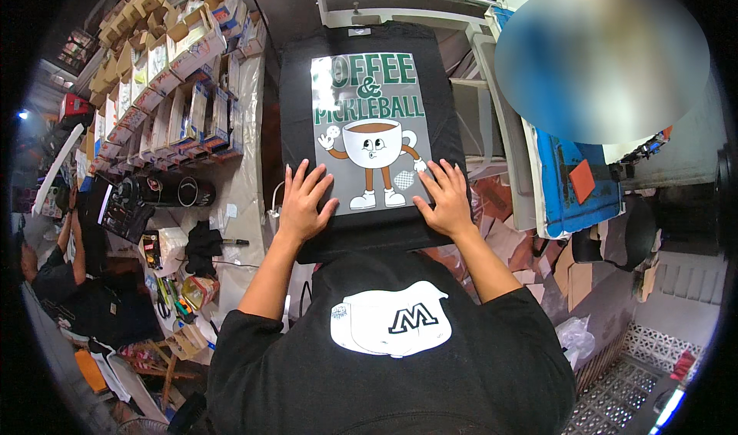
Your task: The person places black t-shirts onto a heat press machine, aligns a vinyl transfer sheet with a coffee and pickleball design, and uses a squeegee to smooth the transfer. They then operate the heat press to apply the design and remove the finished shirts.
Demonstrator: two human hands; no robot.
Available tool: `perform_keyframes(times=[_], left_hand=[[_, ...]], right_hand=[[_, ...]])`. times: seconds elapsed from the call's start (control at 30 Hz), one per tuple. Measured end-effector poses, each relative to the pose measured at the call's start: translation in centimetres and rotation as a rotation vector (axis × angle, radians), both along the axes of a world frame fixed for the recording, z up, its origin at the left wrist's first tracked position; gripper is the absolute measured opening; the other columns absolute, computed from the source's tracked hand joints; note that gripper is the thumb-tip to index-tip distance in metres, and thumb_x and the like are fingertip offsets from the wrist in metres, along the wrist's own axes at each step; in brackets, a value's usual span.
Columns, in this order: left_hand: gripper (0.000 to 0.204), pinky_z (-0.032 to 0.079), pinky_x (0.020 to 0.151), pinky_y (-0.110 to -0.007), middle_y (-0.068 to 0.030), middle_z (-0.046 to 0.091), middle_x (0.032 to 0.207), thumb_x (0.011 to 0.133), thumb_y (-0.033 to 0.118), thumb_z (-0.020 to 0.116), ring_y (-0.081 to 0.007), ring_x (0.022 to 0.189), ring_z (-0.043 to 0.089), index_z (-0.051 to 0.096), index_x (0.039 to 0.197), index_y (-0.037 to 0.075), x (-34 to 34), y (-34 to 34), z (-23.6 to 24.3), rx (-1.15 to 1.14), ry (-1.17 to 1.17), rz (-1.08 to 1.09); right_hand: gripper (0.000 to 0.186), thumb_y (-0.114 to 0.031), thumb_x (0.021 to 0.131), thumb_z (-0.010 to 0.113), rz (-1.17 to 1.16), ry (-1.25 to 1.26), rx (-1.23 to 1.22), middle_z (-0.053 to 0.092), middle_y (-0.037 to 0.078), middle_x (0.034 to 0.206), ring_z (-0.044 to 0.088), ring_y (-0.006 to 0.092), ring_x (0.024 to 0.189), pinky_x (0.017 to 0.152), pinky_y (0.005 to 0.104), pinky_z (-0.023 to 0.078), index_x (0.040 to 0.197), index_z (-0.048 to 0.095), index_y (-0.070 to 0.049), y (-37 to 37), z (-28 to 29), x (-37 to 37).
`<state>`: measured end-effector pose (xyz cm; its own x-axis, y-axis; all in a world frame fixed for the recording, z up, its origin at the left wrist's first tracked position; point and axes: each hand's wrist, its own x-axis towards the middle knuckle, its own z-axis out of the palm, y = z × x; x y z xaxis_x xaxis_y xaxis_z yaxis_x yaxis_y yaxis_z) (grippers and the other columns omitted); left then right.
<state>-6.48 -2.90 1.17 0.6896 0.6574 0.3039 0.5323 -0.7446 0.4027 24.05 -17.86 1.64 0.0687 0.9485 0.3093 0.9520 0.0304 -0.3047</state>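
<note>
A black T-shirt (446,112) lies spread flat in front of me, its collar at the far end. On its chest is a shiny, clear transfer film (330,174) with green lettering and a cartoon coffee cup (373,144) with arms and legs. My left hand (306,204) rests flat on the shirt at the film's lower left, fingers spread, thumb at the film's edge. At the lower right my right hand (446,203) lies the same way, fingers spread and thumb by the film's edge. Neither hand holds anything.
Rows of open cardboard boxes (165,74) fill the left. Below them are a black cylinder (196,192), scissors (163,300) and a person (61,250). At right stands a blue-topped table (565,177) with an orange piece (582,181); cardboard scraps (573,270) lie below. A blurred patch hides the upper right.
</note>
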Motion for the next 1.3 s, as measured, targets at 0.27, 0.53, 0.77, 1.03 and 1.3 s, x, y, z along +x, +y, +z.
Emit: perform_keyframes(times=[0.27, 0.53, 0.77, 1.03, 1.3], left_hand=[[0.044, 0.023, 0.116, -0.059, -0.0092, 0.058, 0.134, 0.077, 0.025, 0.078, -0.0357, 0.138, 0.04, 0.069, 0.117, 0.011, 0.0, 0.0, 0.2, -0.009, -0.034, -0.037], [0.044, 0.026, 0.115, -0.058, -0.0081, 0.059, 0.134, 0.076, 0.025, 0.079, -0.0343, 0.136, 0.043, 0.069, 0.116, 0.012, 0.3, 0.4, 0.1, 0.013, -0.043, -0.022], [0.044, 0.028, 0.114, -0.056, -0.0066, 0.059, 0.135, 0.078, 0.026, 0.077, -0.0327, 0.135, 0.045, 0.068, 0.119, 0.014, 0.0, 0.3, -0.6, 0.045, -0.024, -0.017], [0.041, 0.027, 0.115, -0.054, -0.0059, 0.059, 0.134, 0.079, 0.026, 0.076, -0.032, 0.136, 0.044, 0.069, 0.117, 0.014, 0.3, 0.2, -0.7, 0.026, -0.006, -0.004], [0.033, 0.039, 0.102, -0.05, -0.0105, 0.062, 0.117, 0.074, 0.015, 0.076, -0.0319, 0.116, 0.055, 0.069, 0.106, 0.009, 0.1, -0.4, -0.6, 0.098, -0.133, -0.038]], right_hand=[[0.048, -0.029, 0.079, 0.072, 0.003, 0.066, 0.038, 0.053, 0.015, 0.137, 0.043, 0.0365, 0.133, 0.114, 0.0548, 0.027, 0.12, 0.065, -0.007, -0.2, -0.4, 0.4], [0.037, -0.04, 0.092, 0.063, -0.3, 0.141, 0.03, 0.059, 0.01, 0.132, 0.048, 0.0332, 0.129, 0.113, 0.0531, 0.025, 0.115, 0.069, -0.012, 0.5, -0.7, 1.6], [0.039, -0.028, 0.086, 0.069, 0.01, 0.131, 0.135, 0.057, 0.011, 0.136, 0.047, 0.0356, 0.13, 0.111, 0.0541, 0.031, 0.122, 0.067, -0.011, 0.9, -1.0, 2.4], [0.043, -0.033, 0.085, 0.068, 0.013, -0.019, 0.0, 0.055, 0.009, 0.139, 0.043, 0.0343, 0.134, 0.113, 0.0558, 0.027, 0.124, 0.066, -0.015, 0.1, -1.3, 1.9], [0.042, -0.034, 0.083, 0.069, 0.001, -0.019, 0.017, 0.056, 0.008, 0.138, 0.044, 0.0344, 0.133, 0.112, 0.0559, 0.029, 0.122, 0.067, -0.016, 0.3, -1.2, 1.9]])
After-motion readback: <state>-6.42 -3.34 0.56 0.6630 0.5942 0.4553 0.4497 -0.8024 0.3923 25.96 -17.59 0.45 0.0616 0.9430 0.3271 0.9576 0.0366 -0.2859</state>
